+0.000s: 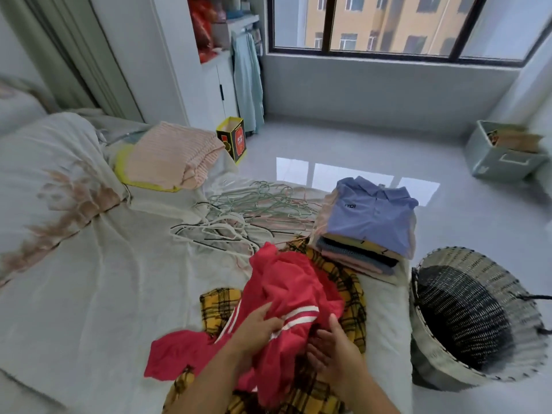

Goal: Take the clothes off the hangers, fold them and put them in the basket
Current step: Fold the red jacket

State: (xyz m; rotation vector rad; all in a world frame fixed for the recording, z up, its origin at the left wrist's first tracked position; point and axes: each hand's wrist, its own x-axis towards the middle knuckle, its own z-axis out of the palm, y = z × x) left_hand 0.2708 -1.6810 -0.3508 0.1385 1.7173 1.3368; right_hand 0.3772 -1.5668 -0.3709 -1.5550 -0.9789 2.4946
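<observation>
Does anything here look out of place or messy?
The hangers lie in a tangled heap on the bed, and the folded stack sits at the bed's edge beside the basket, not in it.

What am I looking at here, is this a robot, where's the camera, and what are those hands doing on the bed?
No robot: a person's two bare hands, seen from one wide-angle camera worn on the head, looking forward and down. The left hand grips a red garment with white stripes; the right hand lies open against it. Beneath is a yellow-and-black plaid garment on the white bed. Further back lie a pile of bare wire hangers and a stack of folded clothes topped by a blue polo shirt. A woven wicker basket sits on the floor beside the bed.
</observation>
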